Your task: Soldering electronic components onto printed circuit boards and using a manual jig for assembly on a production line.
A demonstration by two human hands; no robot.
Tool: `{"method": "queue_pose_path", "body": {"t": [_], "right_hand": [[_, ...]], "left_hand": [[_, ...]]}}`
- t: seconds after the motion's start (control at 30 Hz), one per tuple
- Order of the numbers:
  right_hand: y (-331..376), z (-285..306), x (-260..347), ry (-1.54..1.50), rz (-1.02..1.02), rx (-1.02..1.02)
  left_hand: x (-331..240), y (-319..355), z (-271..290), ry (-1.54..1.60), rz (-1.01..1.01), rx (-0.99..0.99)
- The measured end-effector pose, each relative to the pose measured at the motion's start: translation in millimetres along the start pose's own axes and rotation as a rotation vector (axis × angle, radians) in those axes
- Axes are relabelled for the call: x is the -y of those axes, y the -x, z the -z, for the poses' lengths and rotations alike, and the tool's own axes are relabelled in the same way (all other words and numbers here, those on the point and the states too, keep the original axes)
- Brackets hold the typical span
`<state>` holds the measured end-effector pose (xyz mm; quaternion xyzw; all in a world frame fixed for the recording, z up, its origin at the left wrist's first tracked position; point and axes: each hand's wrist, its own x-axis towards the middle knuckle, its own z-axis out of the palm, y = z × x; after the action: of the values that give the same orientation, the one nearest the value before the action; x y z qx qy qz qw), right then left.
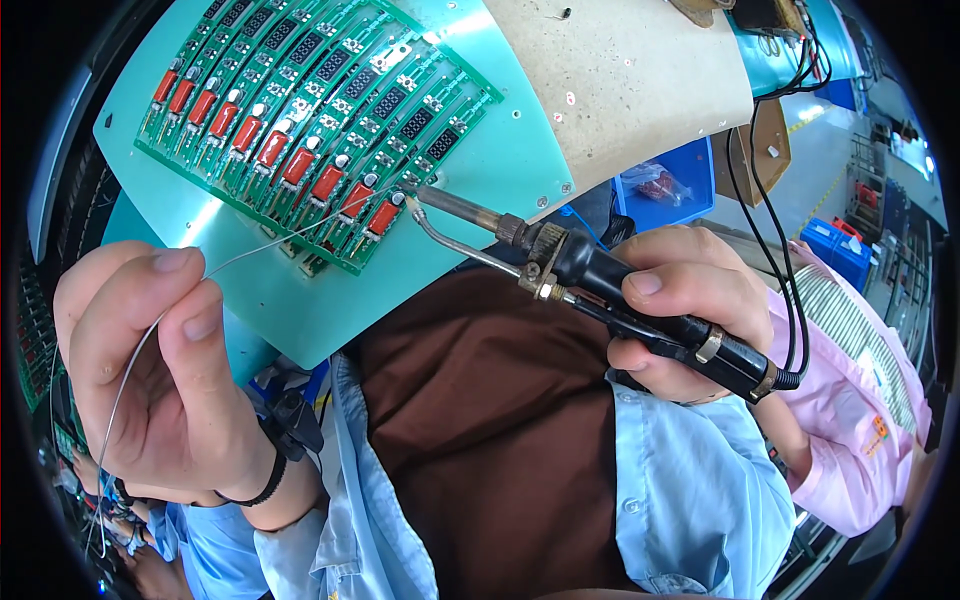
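My left hand point(160, 350) pinches a length of thin solder wire point(262, 247) between thumb and forefinger. The wire runs up to the right and ends near a component at the lower right part of a green circuit board panel point(225, 178). Wrapped round a black soldering iron point(600, 275) is my right hand point(700, 300); a bent metal tube runs along the iron's shaft. Its tip meets or nearly meets the wire's end at the board. Rows of red components point(298, 167), white-topped round parts and dark digit displays point(331, 66) cover the panel.
Under the panel lies a green mat point(470, 290) on a tan work surface point(620, 80). A blue bin point(690, 180) with a plastic bag stands right, near a cardboard box point(765, 150). Black cables point(765, 195) trail from the iron. A person in pink point(850, 430) is at the right.
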<state>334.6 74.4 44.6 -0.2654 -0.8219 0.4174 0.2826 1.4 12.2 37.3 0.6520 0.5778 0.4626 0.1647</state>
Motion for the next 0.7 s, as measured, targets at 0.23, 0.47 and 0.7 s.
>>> {"method": "queue_pose_path", "body": {"t": [0.23, 0.47, 0.7], "right_hand": [[0.8, 0.4, 1.5, 0.002, -0.001, 0.004], [10.1, 3.3, 3.6, -0.03, 0.012, -0.033], [27.1, 4.2, -17.2, -0.09, 0.189, -0.184]], "left_hand": [[-0.6, 0.8, -3.5, -0.026, -0.029, -0.009], [2.3, 2.1, 5.6, -0.034, -0.065, -0.024], [8.7, 6.9, 21.8, 0.042, 0.021, -0.126]]}}
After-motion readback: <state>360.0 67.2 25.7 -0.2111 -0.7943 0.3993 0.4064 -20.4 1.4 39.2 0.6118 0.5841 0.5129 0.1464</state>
